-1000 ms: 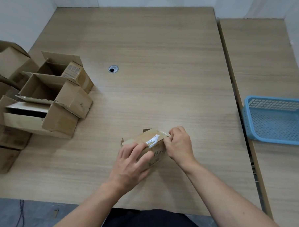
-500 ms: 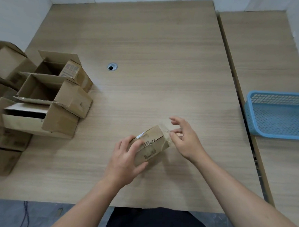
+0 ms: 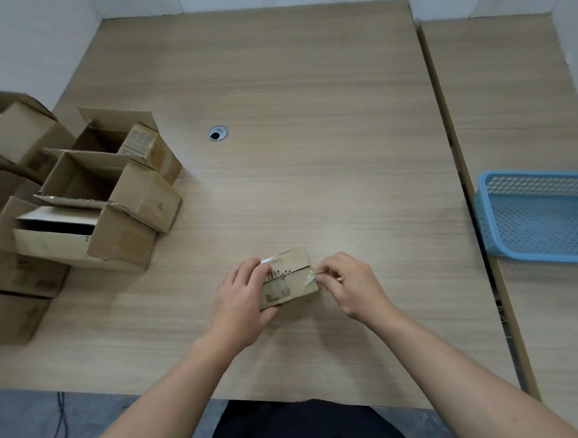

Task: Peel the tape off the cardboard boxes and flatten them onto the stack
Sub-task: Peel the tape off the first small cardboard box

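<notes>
A small closed cardboard box [image 3: 292,278] with printed barcodes lies on the wooden table [image 3: 311,151] near its front edge. My left hand [image 3: 241,300] grips the box's left end, fingers over its top and thumb at the front. My right hand [image 3: 347,286] is at the box's right end, with thumb and fingertips pinching the clear tape [image 3: 311,274] that runs over that edge. The tape is shiny and partly wrinkled there.
Several open cardboard boxes [image 3: 91,201] are piled at the table's left edge, some reaching off it. A blue plastic basket [image 3: 542,217] stands on the adjoining table at the right. A cable hole [image 3: 217,133] sits mid-table.
The box has been turned so its barcode face points up. My right hand spread open beside the box half a second ago and now pinches the tape at the right end.
</notes>
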